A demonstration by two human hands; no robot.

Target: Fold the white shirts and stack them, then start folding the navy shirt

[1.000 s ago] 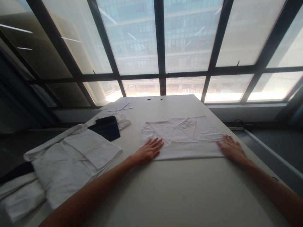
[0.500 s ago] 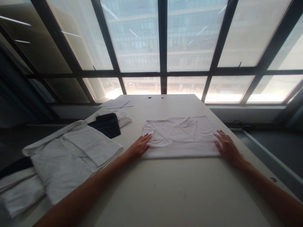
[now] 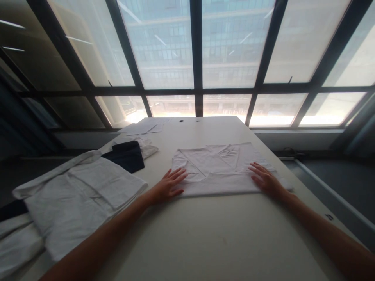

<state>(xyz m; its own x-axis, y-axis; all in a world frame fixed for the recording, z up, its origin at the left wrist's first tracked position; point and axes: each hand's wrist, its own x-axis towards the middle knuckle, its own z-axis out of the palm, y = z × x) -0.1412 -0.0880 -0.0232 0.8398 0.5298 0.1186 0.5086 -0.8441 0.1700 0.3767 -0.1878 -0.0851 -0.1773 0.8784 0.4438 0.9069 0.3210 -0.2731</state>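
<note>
A white folded garment (image 3: 218, 177) lies flat across the table in front of me, its long folded edge toward me. It looks like a shirt, with creased overlapping layers on top. My left hand (image 3: 169, 184) rests on its left end, fingers spread and reaching onto the cloth. On the right part of the cloth lies my right hand (image 3: 267, 180), palm down with fingers stretched out. Neither hand grips the fabric.
White folded cloth (image 3: 84, 191) is piled at the left, with dark navy cloth (image 3: 126, 156) beyond it. Papers (image 3: 140, 128) lie at the table's far left. The white table (image 3: 211, 234) reaches toward large framed windows (image 3: 170, 47). A small dark mark (image 3: 329, 217) sits near its right edge.
My right hand has moved inward from the garment's right edge onto the cloth, and a strip of fabric now shows beyond it. The left hand's fingers have spread wider. The view has shifted slightly.
</note>
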